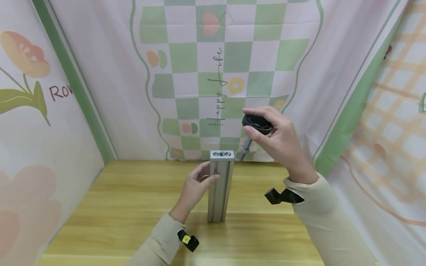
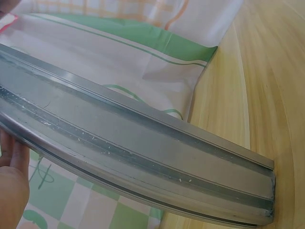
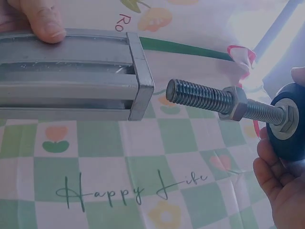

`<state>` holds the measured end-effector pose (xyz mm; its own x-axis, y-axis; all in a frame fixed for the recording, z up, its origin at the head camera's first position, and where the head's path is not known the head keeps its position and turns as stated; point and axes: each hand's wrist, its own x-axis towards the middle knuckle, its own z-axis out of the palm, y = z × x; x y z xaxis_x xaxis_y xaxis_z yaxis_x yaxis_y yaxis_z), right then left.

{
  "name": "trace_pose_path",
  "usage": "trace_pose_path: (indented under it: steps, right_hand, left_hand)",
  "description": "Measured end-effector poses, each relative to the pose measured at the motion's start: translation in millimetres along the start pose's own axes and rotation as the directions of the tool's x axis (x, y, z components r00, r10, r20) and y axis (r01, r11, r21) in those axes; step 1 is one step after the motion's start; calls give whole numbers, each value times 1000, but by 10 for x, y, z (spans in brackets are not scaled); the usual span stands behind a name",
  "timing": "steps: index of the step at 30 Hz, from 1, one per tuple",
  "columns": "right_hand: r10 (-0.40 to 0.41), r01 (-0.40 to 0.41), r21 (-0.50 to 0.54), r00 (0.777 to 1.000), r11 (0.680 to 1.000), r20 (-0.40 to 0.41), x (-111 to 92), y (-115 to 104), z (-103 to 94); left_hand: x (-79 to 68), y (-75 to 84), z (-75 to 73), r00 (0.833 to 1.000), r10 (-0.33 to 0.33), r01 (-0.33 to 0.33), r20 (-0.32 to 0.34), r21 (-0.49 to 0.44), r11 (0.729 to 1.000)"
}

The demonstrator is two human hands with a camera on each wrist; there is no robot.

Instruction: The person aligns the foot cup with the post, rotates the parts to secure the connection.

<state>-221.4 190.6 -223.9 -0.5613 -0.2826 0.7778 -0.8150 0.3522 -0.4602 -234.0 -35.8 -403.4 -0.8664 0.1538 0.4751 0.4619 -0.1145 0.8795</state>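
Beside the upright profile (image 1: pixel 218 195) (clasped by the left grip (image 1: pixel 194 188)), the right grip (image 1: pixel 279 142) holds a threaded foot (image 3: pixel 235 104), seemingly for alignment; next likely calls for centring overhead.

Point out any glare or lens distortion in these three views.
Right wrist: bright glare washes out the upper right corner, above the black disc, while the threaded rod looks crisp; left wrist: the metal profile appears bowed, probably lens distortion; head: soft, fairly even light, no harsh glare on the wooden tabletop.
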Motion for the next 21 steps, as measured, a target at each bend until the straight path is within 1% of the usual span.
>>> trace_pose_path:
  steps: [7, 9, 21]
  right_hand:
    - [-23, 24, 74, 1000, 997, -17, 86, -44, 104]
    - [-29, 31, 82, 999, 996, -16, 115, -51, 133]
    - [-84, 83, 28, 996, 996, 36, 271, 10, 307]
  left_hand:
    - [1, -2, 5, 1000, 10, -10, -1, 2, 1000]
    - [1, -3, 5, 1000, 10, -10, -1, 2, 1000]
    - [1, -16, -3, 1000, 11, -11, 11, 8, 1000]
